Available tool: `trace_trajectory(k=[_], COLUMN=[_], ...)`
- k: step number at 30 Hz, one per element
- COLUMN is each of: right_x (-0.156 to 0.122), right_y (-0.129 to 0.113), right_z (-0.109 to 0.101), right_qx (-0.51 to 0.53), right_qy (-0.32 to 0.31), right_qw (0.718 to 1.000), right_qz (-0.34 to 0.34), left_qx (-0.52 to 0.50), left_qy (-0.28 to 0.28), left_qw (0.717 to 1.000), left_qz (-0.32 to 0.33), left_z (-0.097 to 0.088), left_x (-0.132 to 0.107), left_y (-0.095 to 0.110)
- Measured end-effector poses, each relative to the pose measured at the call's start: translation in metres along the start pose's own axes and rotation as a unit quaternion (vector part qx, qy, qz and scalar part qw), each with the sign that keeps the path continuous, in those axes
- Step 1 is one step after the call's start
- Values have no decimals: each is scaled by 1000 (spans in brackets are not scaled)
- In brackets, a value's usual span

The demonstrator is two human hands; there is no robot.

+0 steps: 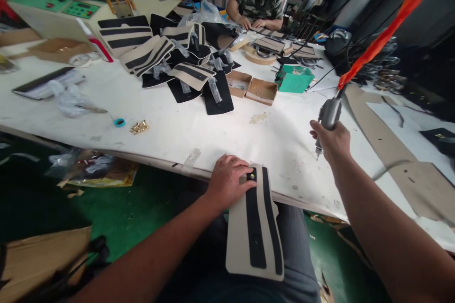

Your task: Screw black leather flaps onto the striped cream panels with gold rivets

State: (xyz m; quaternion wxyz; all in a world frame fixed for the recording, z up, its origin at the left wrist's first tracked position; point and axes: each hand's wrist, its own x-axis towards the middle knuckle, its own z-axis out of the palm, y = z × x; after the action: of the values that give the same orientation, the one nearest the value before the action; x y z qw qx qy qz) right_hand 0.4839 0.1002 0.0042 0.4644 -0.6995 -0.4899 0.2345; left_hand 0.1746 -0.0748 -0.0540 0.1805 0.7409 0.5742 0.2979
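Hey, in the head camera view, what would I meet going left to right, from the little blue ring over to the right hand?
Small blue ring, pile of brass-coloured pieces, left hand resting on a striped panel, right hand gripping a grey tool.

We are wearing dark bluish-grey trousers (296,246), and we are showing bare forearms (177,233) and bare, ungloved hands (228,182) with plain wrists.

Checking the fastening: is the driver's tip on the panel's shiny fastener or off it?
Off: the right hand holds the driver over the table, right of the panel under the left hand.
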Motion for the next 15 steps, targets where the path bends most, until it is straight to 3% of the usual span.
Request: trace_trajectory(k=[3, 5, 9, 12, 15], right_x=[-10, -30, -95, -143, -171], right_y=[-14, -29, -64, -80, -80], right_z=[2, -1, 1, 16, 36], right_qx=[48, 121, 319, 368, 363], right_qy=[13, 0, -114, -192, -219], right_qw=[999, 992, 936, 903, 899], right_qz=[8, -32, -92, -107, -108], left_qx=[-10, -12, -10, -5, -2], left_qy=[3, 7, 14, 13, 12], left_qw=[1000, 1000, 1000, 1000, 1000], left_qz=[-1, 2, 6, 8, 13], left_z=[2, 4, 6, 6, 5], left_x=[0, 0, 0, -1, -1], left_y=[-1, -2, -4, -3, -1])
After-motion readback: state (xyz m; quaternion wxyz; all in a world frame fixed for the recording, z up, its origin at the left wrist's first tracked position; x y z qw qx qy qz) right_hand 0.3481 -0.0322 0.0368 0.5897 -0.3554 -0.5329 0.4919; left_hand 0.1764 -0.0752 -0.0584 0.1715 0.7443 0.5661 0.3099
